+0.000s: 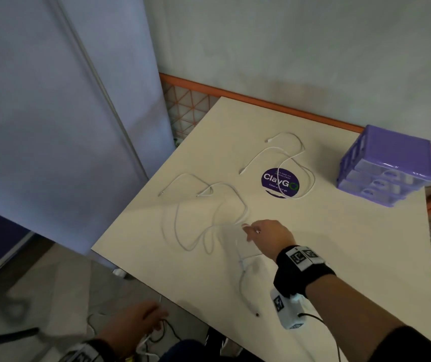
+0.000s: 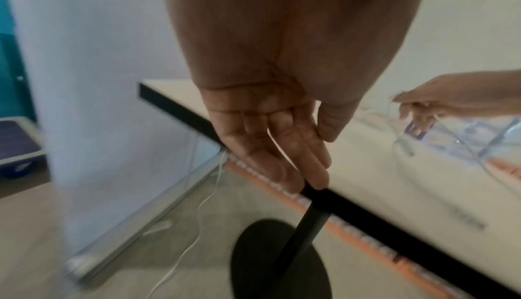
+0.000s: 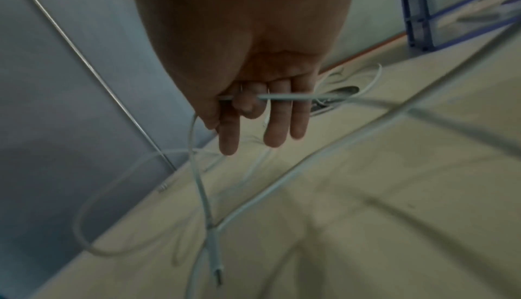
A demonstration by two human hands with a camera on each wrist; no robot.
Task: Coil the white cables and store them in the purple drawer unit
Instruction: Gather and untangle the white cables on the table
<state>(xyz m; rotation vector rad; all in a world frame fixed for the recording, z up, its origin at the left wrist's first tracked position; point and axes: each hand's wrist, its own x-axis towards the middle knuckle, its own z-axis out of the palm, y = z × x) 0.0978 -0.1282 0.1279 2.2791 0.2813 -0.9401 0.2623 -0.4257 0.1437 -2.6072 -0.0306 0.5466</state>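
Note:
Several white cables lie loose on the cream table (image 1: 339,244). My right hand (image 1: 245,229) hovers over the table's middle and pinches one white cable (image 1: 209,231). In the right wrist view that cable (image 3: 296,97) crosses the fingers, and my right hand (image 3: 245,105) has thumb and a curled finger on it. One end hangs down with its plug (image 3: 217,275) near the table. Another white cable (image 1: 287,158) lies farther back. The purple drawer unit (image 1: 384,165) stands at the far right, its drawers pushed in. My left hand (image 1: 141,317) is below the table's front edge, its fingers (image 2: 296,170) straight and holding nothing.
A round purple sticker (image 1: 280,182) sits under the far cable. A pale banner panel (image 1: 65,113) stands to the left of the table. An orange mesh barrier (image 1: 261,100) runs behind it. The table's black post and round base (image 2: 282,259) show below the left hand.

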